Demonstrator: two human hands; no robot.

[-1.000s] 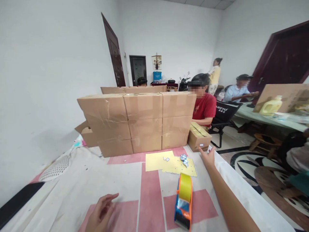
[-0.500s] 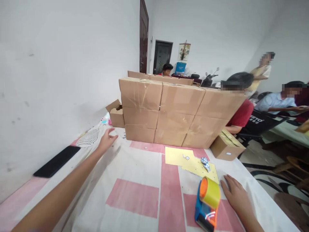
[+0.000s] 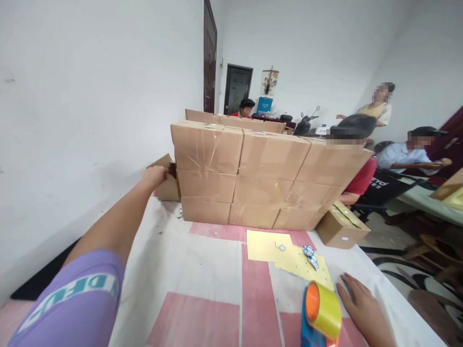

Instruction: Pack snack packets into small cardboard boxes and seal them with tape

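My left hand [image 3: 158,175] is stretched forward to a small open cardboard box [image 3: 169,192] by the wall. Its fingers reach over the box's rim into the opening, where their tips are hidden. My right hand [image 3: 363,306] lies flat on the tablecloth, fingers loosely extended, holding nothing. Just left of it stands a blue and orange tape dispenser [image 3: 313,332] with a roll of yellow tape [image 3: 327,311]. Yellow sheets [image 3: 264,246] lie beyond, with small blue-and-white crumpled pieces [image 3: 310,258] on top.
Stacked, taped cardboard boxes [image 3: 262,185] form a wall across the table. Another carton [image 3: 343,229] stands at the right edge. A black flat object [image 3: 43,277] lies left, partly behind my arm. Several people sit or stand beyond, one in a red shirt [image 3: 363,176] close behind the stack.
My left hand has moved forward from above the cloth to the small open box, its fingers now going into it. My right hand has stayed beside the tape dispenser. The view has shifted slightly.
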